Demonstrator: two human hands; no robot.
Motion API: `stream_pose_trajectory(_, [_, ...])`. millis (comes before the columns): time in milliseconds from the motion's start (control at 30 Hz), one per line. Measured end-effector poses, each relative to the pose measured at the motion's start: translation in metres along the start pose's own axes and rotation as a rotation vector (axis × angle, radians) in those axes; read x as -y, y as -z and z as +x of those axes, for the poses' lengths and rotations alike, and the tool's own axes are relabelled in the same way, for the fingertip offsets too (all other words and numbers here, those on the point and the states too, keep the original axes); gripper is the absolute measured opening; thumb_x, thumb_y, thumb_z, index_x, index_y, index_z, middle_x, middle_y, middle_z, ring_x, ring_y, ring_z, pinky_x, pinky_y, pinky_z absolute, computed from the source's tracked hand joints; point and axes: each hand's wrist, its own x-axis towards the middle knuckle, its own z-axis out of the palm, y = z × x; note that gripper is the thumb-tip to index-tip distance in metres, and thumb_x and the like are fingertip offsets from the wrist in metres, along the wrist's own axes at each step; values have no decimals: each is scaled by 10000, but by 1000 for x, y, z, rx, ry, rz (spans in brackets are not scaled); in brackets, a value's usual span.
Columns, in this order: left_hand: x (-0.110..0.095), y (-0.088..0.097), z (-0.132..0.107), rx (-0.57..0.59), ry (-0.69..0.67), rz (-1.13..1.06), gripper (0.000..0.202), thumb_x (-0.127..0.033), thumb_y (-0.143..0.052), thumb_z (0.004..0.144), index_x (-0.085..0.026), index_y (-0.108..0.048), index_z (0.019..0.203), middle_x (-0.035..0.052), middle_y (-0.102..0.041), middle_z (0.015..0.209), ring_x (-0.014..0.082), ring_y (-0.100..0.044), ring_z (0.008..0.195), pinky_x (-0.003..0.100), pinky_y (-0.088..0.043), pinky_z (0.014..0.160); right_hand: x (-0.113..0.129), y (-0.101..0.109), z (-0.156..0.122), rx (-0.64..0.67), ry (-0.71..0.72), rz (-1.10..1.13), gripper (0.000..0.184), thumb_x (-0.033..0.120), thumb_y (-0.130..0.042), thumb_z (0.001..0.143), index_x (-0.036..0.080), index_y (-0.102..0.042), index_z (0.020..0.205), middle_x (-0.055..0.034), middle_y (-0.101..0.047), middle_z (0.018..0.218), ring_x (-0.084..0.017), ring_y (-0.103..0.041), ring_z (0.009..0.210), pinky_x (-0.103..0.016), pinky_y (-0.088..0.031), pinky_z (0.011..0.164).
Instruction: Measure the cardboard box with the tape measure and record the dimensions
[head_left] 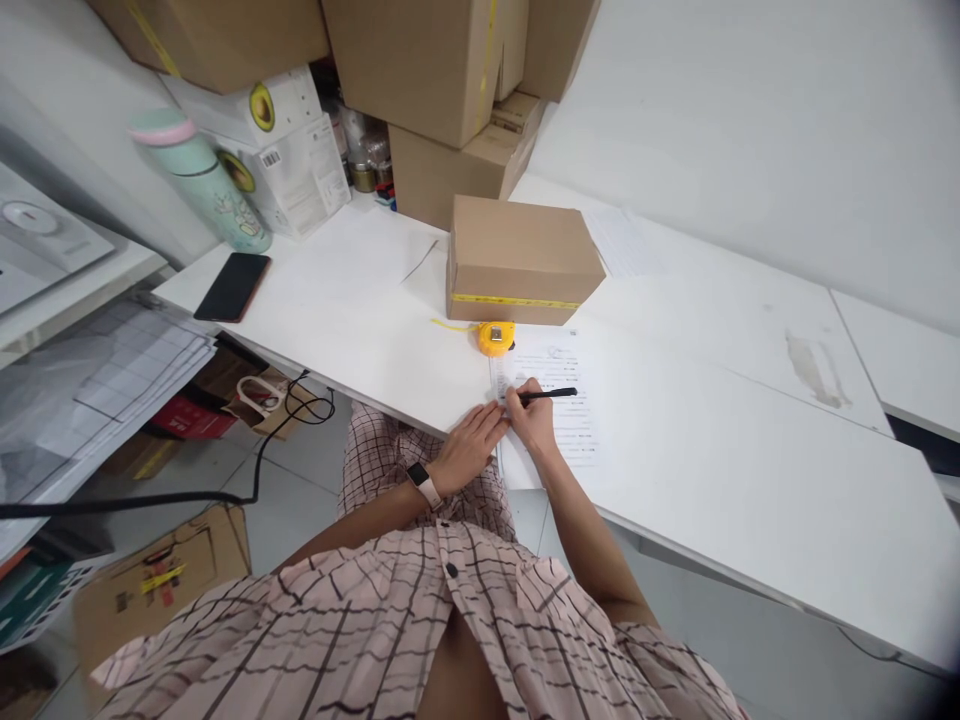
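Note:
My right hand point(534, 420) is closed around a black pen point(559, 392), its tip end low against a printed sheet of paper point(577, 440). Beside it, my left hand point(472, 445) lies flat at the sheet's left edge, fingers stretched out; a watch point(424, 484) with a pale band is on that wrist. Just beyond the sheet sits a yellow tape measure point(495, 339), a short length of its blade pulled out to the left. Behind that stands a closed cardboard box point(525, 255) with a yellow strip along its lower front.
A black phone point(232, 287) lies near the left edge of the white table point(750, 440). A mint-green bottle point(206, 185) stands behind it, next to white avocado-print boxes point(300, 170). Large cardboard boxes point(420, 65) are stacked at the back. A black cable point(259, 465) hangs at left.

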Motion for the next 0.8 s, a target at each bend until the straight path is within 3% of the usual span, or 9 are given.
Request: stream_pose_trajectory(800, [0,2,0,17,4,-4,622,-80,-653,787,-84,-479,1385,208,-468,1505,302,-372,1460,468,-302,1220,2,1,0,-42,-25,4,223,335,-570,832,231,-434,690,69,-423,581,-117,-423,570,-259,-358,578])
